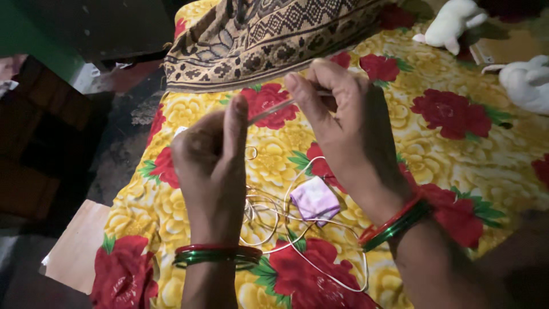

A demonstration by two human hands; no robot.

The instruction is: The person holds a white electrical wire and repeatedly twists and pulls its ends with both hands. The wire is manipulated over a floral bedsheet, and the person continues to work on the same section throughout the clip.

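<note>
Here, my left hand point(210, 153) and right hand point(337, 114) each pinch one end of a thin metal needle point(273, 110), spanning the gap between them. Below lie loose white thread point(320, 269) and a lilac pouch point(314, 199) on floral cloth point(457, 166).
</note>
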